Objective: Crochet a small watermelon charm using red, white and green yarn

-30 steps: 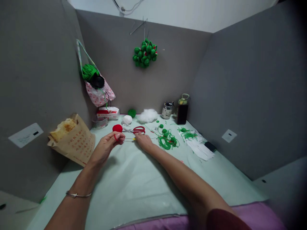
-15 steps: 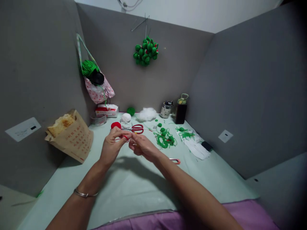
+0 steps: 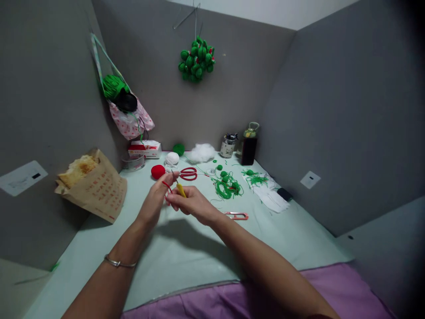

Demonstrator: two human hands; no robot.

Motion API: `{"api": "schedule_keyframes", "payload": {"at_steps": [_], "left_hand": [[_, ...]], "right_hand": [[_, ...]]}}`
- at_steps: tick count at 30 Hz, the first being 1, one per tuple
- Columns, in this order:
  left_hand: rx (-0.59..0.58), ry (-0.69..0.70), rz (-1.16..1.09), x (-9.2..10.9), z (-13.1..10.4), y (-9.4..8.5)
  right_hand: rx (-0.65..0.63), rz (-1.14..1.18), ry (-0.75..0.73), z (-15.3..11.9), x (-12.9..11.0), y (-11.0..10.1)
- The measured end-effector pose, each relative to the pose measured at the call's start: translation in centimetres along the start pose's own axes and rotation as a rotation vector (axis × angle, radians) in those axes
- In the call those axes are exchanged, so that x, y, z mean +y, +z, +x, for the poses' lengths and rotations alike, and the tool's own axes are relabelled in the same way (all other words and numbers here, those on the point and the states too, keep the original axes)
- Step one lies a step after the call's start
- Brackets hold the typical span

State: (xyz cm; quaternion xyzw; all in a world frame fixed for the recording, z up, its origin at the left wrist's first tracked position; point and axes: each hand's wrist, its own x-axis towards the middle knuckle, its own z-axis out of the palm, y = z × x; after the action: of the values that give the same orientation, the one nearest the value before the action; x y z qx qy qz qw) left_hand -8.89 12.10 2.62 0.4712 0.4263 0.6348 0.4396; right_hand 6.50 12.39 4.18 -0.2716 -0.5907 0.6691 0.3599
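Red yarn (image 3: 168, 186) runs round the raised fingers of my left hand (image 3: 154, 198) and down to the fingertips of my right hand (image 3: 196, 205). My right hand also grips a crochet hook (image 3: 181, 190) with a yellow handle, its thin metal shaft pointing up and left close to my left fingertips. Where exactly my left thumb presses is hard to see. Just beyond the left hand lies a ball of red yarn (image 3: 158, 172). Red-handled scissors (image 3: 188, 174) rest behind the hands, their blades partly covered by the left fingers.
Small green crocheted pieces with loose yarn (image 3: 226, 184) lie right of centre, near orange thread snips (image 3: 237, 215). Behind are white stuffing (image 3: 202, 153), a white yarn ball (image 3: 171, 158), a jar (image 3: 227, 147) and a dark phone (image 3: 249, 151). A paper food bag (image 3: 96, 190) leans at left.
My hands have turned and moved slightly left. The hook's yellow handle now shows upright, and the red yarn is drawn in a line between left and right fingers. The view has shifted a little.
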Motion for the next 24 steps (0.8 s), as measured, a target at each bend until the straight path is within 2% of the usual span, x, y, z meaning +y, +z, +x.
{"api": "schedule_keyframes", "payload": {"at_steps": [3, 6, 8, 12, 15, 20, 24], "left_hand": [[0.138, 0.031, -0.082, 0.0, 1.5, -2.2], [0.258, 0.037, -0.179, -0.1, 3.0, -4.9], [0.284, 0.021, -0.233, -0.3, 3.7, -6.3], [0.296, -0.063, -0.259, -1.3, 4.7, -7.8], [0.314, -0.111, -0.193, -2.1, 5.4, -8.7], [0.234, -0.093, 0.135, -3.2, 6.2, -9.1], [0.023, 0.036, 0.549, -2.5, 5.2, -8.4]], "right_hand": [[0.087, 0.019, 0.001, 0.0, 1.0, -1.7], [0.231, 0.056, -0.021, -0.1, 1.3, -5.5], [0.285, 0.076, -0.014, -0.5, 1.1, -8.0], [0.23, 0.089, 0.081, -3.1, -0.6, -11.6], [0.261, 0.123, 0.054, -6.4, -2.3, -13.4], [0.404, 0.199, -0.077, -11.9, -4.2, -15.2], [0.451, 0.24, -0.102, -14.1, -3.9, -14.5]]}}
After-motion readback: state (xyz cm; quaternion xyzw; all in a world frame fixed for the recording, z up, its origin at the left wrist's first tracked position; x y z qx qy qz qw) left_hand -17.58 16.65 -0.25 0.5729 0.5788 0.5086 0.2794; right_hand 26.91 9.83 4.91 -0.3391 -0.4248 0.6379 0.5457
